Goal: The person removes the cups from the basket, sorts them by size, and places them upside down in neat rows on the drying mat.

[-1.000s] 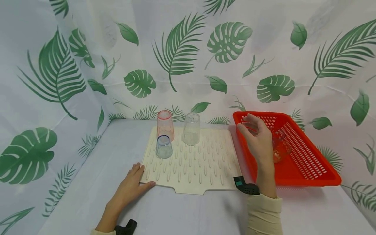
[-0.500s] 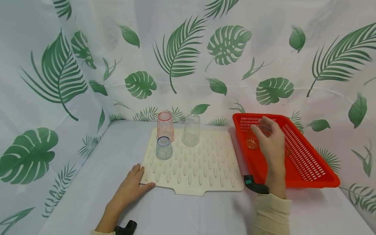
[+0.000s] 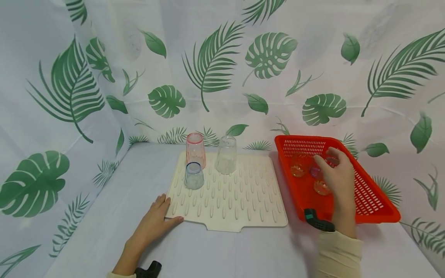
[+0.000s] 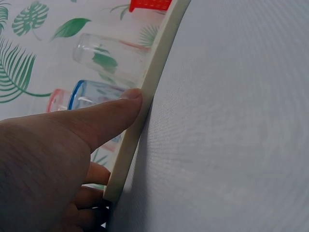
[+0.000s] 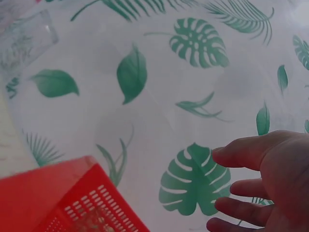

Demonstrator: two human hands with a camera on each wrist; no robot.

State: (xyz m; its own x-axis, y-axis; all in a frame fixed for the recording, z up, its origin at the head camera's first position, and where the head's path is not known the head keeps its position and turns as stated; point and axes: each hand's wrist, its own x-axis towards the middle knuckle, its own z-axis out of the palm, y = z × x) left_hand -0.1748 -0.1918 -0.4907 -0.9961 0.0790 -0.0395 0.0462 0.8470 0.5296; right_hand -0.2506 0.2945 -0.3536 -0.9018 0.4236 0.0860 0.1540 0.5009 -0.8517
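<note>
My left hand [image 3: 153, 222] rests at the near left corner of a cream ridged drying mat [image 3: 240, 200]. In the left wrist view its thumb [image 4: 116, 113] touches the mat's edge. On the mat stand a red-rimmed glass [image 3: 196, 150], a small blue-rimmed glass [image 3: 194, 177] and a tall clear glass [image 3: 226, 156]. Over a red slotted basket [image 3: 302, 138] hovers my right hand [image 3: 340, 177], fingers loosely bent, holding nothing. Inside the basket lie clear glasses, including one at the left [image 3: 298, 170], one nearer me [image 3: 322, 188] and a purplish piece [image 3: 315, 172]. The hand hides part of the contents.
A white cloth [image 3: 222, 255] covers the table. Behind and at the left hangs a leaf-printed sheet [image 3: 222, 96], close to the mat's and basket's far sides. The basket's raised walls stand just right of the mat.
My right hand has moved rightward and a little nearer over the basket, uncovering glasses on its left side. My left hand and the glasses on the mat stay in place.
</note>
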